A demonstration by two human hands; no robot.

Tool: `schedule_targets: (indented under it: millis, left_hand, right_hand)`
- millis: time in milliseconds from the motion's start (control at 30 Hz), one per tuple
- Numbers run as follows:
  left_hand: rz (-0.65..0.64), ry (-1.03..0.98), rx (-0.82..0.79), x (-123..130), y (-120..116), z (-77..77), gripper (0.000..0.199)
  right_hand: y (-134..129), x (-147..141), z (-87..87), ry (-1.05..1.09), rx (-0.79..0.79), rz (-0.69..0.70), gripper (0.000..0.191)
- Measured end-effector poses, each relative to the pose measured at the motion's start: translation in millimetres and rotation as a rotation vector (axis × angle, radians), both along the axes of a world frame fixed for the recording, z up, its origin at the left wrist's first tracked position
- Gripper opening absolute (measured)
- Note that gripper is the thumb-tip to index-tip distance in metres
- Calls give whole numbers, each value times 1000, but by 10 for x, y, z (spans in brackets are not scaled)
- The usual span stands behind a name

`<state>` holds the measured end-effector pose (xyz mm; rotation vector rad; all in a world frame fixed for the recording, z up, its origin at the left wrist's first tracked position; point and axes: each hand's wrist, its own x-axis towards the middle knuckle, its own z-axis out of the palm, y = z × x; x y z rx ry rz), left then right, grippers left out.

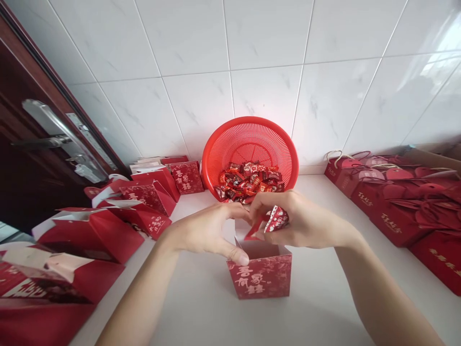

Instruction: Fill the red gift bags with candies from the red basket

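Observation:
A red paper gift box (264, 278) with pale printed characters stands upright on the white tabletop, its top open. My left hand (207, 228) grips the box at its upper left, thumb on the front edge and fingers toward the back flap. Over the opening, my right hand (302, 218) is closed around a wrapped candy (277, 219), red with white hearts and a white zigzag edge. Whether more candies are in that hand is hidden. Behind the hands, a red plastic basket (250, 123) leans toward the wall with a pile of wrapped candies (248, 181) inside.
Several opened red paper boxes (97, 230) line the left side, near a dark door with a metal handle (54, 140). Rows of red gift boxes with cord handles (385, 211) stand at the right. A white tiled wall (194, 103) closes off the back.

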<state>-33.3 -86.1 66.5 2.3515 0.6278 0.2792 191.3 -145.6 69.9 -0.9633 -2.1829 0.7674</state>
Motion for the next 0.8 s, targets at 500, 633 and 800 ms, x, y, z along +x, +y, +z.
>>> schedule_targets:
  millis: [500,633,800]
  left_hand:
    - [177,-8,162,-19,93,-57,43]
    - [225,47,109,-24,95,-9,50]
    - [224,47,107,-67,125,-16,47]
  right_hand:
    - [21,70,4,286,-98,-182,11]
    - [83,-4,-56,108,67,-34,8]
    - [174,-133,-178,-38,210,-128,21]
